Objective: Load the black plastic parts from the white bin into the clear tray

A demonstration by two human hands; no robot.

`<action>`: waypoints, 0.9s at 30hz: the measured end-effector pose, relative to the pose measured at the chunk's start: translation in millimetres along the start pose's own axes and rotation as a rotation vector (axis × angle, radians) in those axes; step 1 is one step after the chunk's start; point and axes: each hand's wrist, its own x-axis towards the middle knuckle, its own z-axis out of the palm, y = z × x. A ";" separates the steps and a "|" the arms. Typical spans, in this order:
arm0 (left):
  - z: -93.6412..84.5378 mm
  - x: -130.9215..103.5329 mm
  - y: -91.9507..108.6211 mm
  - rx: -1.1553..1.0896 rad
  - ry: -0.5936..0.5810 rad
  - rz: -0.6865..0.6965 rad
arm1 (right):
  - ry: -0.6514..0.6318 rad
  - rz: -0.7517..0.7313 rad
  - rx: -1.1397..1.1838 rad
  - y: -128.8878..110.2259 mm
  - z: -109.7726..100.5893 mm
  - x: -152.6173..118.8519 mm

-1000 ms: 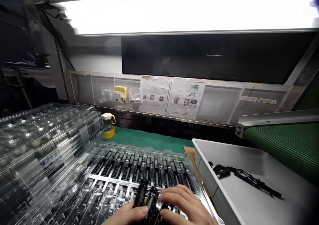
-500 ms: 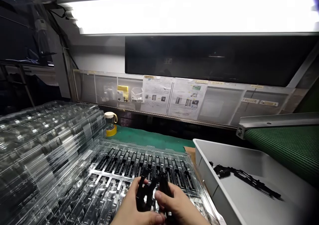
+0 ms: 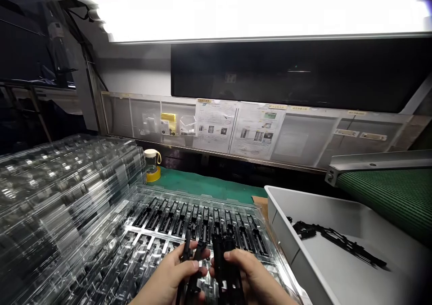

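Bottom centre of the frame: my left hand (image 3: 168,280) is closed on a pair of slim black plastic parts (image 3: 192,269), thumb lying across them, fingers curled beneath. My right hand (image 3: 258,280) is closed on a second black piece (image 3: 227,269), thumb pressed on its upper end. The two pieces stand side by side, nearly touching, long ends pointing up the frame, held just above the clear tray (image 3: 135,251) on the desk.

That tray's far row, at lower centre, is filled with the same kind of black parts (image 3: 202,221), each in its own slot; the nearer slots beneath my hands look mostly bare (glare on the plastic makes it hard to be sure). To the left, a tall stack of clear trays (image 3: 60,192) leans across the frame. At lower right sits a grey bin (image 3: 337,260) with a thin black leftover frame (image 3: 337,239) lying in it, and a green conveyor belt (image 3: 388,197) runs beyond it at the right edge. A small jar with a yellow base (image 3: 152,164) stands on the green mat (image 3: 209,185) at middle left.

My read on these parts: light, stiff moulded plastic, thin enough to snap or bend if twisted, with ribs and cut-outs that give a sure hold. Best taken along the long sides near the middle, thumb on top, not by the narrow tips.
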 end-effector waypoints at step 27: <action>-11.9 -1.8 -5.0 -0.135 -0.117 -0.069 | -0.115 -0.010 0.105 9.0 3.8 4.6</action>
